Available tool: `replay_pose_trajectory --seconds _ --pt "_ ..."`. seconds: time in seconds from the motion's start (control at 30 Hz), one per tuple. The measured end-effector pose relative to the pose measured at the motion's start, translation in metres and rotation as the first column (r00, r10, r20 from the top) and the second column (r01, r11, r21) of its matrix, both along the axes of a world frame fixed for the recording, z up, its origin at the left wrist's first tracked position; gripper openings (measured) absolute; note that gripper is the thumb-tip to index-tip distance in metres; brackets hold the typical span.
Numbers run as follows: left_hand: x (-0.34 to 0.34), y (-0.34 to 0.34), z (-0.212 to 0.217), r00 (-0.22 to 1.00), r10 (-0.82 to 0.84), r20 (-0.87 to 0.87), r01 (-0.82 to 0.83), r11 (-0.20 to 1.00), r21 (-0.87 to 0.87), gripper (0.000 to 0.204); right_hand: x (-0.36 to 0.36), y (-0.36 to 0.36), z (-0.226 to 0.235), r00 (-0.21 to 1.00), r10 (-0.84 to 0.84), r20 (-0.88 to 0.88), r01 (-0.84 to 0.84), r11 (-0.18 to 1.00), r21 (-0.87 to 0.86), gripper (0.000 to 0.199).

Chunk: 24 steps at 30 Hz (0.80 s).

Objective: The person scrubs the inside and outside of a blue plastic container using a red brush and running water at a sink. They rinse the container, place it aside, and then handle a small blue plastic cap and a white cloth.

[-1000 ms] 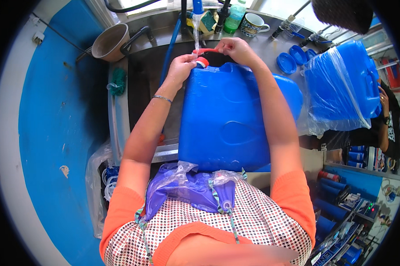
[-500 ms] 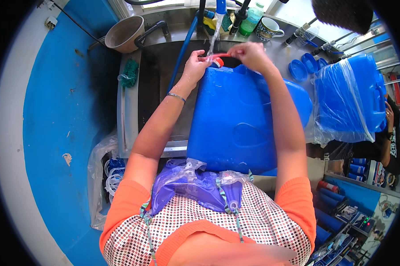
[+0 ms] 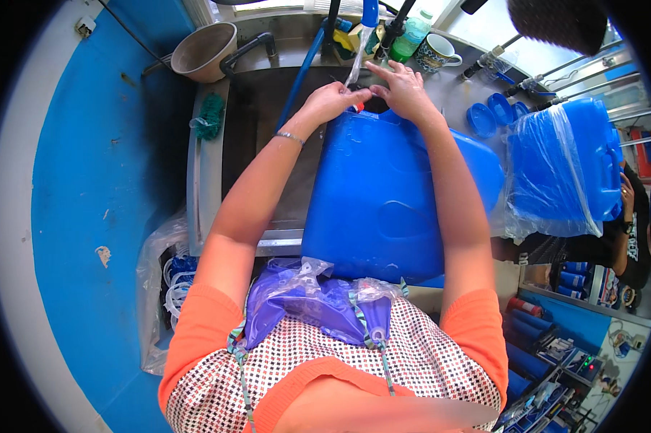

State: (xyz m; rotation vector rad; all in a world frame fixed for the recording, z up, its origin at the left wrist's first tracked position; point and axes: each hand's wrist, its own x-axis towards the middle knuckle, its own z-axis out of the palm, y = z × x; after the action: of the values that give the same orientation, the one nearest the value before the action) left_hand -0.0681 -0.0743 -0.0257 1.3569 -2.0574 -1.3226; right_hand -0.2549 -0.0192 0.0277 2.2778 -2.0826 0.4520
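A large blue plastic jerrycan [image 3: 376,195] stands in front of me at the sink, with a red cap [image 3: 359,107] at its top left corner. My left hand [image 3: 329,102] is over that cap, its fingers pressed together; what they hold, if anything, is hidden. My right hand [image 3: 406,92] is just right of it, fingers spread apart, the thumb close to the left fingertips. Water [image 3: 356,61] runs down from a blue tap spout [image 3: 369,14] right behind the hands. I wear a purple plastic apron [image 3: 304,310] against the can's near side.
A steel sink [image 3: 246,130] lies under the can. Behind are a brown pot [image 3: 205,54], a green bottle [image 3: 412,36], a patterned mug [image 3: 437,52] and sponges [image 3: 343,42]. To the right stand blue lids [image 3: 482,120], a plastic-wrapped jerrycan [image 3: 556,162] and another person's hand [image 3: 626,195].
A red strip stretched between my hands earlier no longer shows. My right hand has opened its fingers, and the left hand has shifted right over the cap.
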Motion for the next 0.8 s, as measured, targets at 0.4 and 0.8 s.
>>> replay_pose_trajectory --seconds 0.4,0.8 --pt "0.012 -0.017 -0.006 0.978 0.078 -0.192 -0.024 0.962 0.272 0.035 -0.185 0.224 -0.035 0.747 -0.635 0.199 0.615 0.773 0.157 0.042" --pt "-0.013 0.006 0.110 0.979 -0.202 -0.035 0.115 0.681 -0.724 0.040 -0.228 0.313 -0.111 0.262 -0.159 0.952 0.663 0.747 -0.058 0.019"
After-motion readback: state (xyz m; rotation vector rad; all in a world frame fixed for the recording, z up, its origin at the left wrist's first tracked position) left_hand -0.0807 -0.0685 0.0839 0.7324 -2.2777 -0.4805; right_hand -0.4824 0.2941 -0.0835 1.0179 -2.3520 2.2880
